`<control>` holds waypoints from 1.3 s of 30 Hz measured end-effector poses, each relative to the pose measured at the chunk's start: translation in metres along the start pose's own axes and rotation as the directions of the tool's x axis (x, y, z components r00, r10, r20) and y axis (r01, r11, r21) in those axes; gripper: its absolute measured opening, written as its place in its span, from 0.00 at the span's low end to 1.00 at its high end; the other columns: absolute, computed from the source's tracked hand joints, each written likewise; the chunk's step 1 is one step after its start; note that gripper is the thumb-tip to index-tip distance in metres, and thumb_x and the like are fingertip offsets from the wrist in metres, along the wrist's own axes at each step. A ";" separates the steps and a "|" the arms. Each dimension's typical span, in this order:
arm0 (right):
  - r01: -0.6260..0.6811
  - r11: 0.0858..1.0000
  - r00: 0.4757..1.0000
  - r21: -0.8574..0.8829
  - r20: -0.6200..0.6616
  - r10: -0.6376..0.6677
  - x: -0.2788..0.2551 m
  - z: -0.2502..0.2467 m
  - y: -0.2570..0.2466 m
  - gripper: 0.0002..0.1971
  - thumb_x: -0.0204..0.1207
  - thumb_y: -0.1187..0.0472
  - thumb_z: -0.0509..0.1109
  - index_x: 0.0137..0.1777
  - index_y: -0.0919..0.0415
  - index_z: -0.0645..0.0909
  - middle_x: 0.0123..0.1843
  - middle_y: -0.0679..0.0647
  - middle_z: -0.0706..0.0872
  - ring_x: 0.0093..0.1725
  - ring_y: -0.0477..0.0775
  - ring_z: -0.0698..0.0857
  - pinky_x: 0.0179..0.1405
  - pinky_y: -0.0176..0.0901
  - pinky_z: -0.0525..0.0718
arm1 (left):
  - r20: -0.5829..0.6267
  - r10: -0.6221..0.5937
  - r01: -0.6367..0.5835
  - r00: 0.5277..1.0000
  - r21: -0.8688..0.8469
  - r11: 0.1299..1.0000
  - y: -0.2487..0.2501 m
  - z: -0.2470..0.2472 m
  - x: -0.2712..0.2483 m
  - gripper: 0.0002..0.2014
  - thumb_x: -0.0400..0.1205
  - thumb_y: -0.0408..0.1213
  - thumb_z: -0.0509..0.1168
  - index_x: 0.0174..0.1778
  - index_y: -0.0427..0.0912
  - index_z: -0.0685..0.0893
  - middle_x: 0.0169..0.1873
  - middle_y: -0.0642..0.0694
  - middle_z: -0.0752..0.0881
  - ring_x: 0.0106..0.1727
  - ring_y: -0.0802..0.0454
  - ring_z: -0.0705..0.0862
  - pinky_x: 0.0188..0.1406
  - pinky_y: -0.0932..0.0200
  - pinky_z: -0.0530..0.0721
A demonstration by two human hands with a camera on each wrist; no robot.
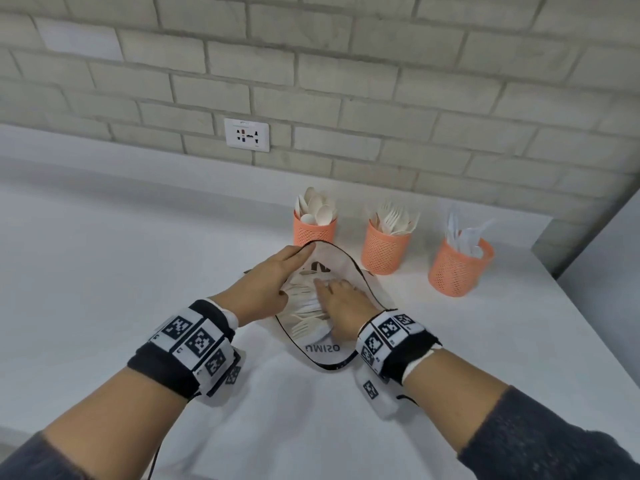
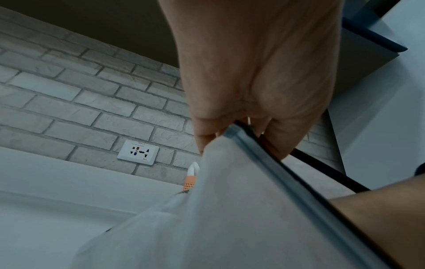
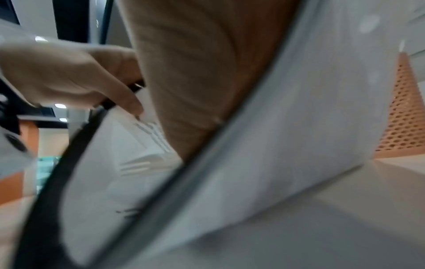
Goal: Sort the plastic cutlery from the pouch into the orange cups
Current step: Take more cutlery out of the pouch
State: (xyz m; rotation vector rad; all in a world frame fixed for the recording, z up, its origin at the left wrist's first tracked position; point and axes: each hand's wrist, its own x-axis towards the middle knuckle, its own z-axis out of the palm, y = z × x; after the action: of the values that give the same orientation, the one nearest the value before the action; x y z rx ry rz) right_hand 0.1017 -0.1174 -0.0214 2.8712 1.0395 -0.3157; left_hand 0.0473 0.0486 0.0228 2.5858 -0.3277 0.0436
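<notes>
Where the pouch [image 1: 341, 271] lies open on the white worktop [image 1: 104, 271], grey letters printed on its near end read, upside down and mirrored, something like "OSIMU"; a dark logo mark sits on the inside of its far flap, too folded to read. A white wall socket [image 1: 246, 135] with several pin holes and one blue and one red mark is set in the wall of pale grey, rough-faced bricks [image 1: 346, 81] with lighter mortar lines that rises behind the matt, smooth worktop.

The pouch is soft white fabric edged with a thin black zip band, its mouth pulled into a wide oval. The left hand [image 1: 268, 282] pinches the far-left rim of that mouth between thumb and fingers and lifts it. The right hand [image 1: 341, 303] reaches into the opening with its fingers spread flat over a heap of white plastic cutlery [image 1: 304, 311], forks plain among it; whether it has gripped a piece I cannot tell, as the wrist view is blurred.

Beyond the pouch stand three orange cups of perforated mesh plastic, cylindrical: the left cup [image 1: 314, 232], just behind the lifted rim, holds spoons; the middle cup [image 1: 382, 251] holds forks; the right cup [image 1: 457, 271] holds what seem to be knives. Both wrists wear black bands with white squares of black-and-white code patterns.
</notes>
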 end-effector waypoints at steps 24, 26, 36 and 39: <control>0.145 0.945 0.975 0.292 -0.204 -0.087 -0.003 -0.023 0.010 0.34 0.71 0.73 0.66 0.76 0.55 0.64 0.73 0.58 0.71 0.70 0.61 0.74 0.71 0.51 0.72 | -0.175 0.032 -0.033 0.984 -0.004 0.999 -0.034 -0.026 -0.019 0.39 0.75 0.14 0.52 0.76 0.56 0.68 0.59 0.49 0.73 0.48 0.53 0.74 0.44 0.79 0.70; 0.166 0.925 0.978 0.343 -0.181 -0.108 -0.007 -0.026 0.012 0.33 0.72 0.73 0.66 0.77 0.54 0.64 0.72 0.58 0.73 0.69 0.60 0.75 0.70 0.51 0.74 | -0.200 0.038 -0.042 0.979 -0.015 0.999 -0.038 -0.029 -0.017 0.38 0.74 0.14 0.53 0.75 0.55 0.71 0.55 0.45 0.77 0.47 0.53 0.75 0.45 0.79 0.70; 0.196 0.850 0.972 0.490 -0.212 -0.102 -0.011 -0.035 0.031 0.26 0.72 0.66 0.70 0.70 0.55 0.70 0.61 0.50 0.81 0.59 0.53 0.81 0.55 0.41 0.76 | -0.271 0.015 -0.035 0.962 -0.070 0.997 -0.036 -0.039 -0.010 0.28 0.77 0.15 0.56 0.64 0.48 0.82 0.53 0.49 0.83 0.45 0.59 0.79 0.41 0.75 0.73; 0.236 0.655 0.972 0.718 -0.162 -0.173 -0.015 -0.044 0.032 0.25 0.70 0.72 0.73 0.66 0.56 0.74 0.54 0.44 0.81 0.53 0.39 0.80 0.53 0.32 0.74 | -0.279 -0.018 -0.008 0.960 -0.090 0.996 -0.033 -0.039 -0.007 0.27 0.76 0.15 0.53 0.62 0.48 0.81 0.55 0.46 0.83 0.47 0.50 0.79 0.46 0.68 0.76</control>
State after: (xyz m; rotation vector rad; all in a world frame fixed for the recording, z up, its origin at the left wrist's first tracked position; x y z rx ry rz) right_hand 0.1187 -0.1453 0.0251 3.4698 1.5597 -0.8187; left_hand 0.0498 0.0977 0.0386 2.4479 -0.2121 0.3806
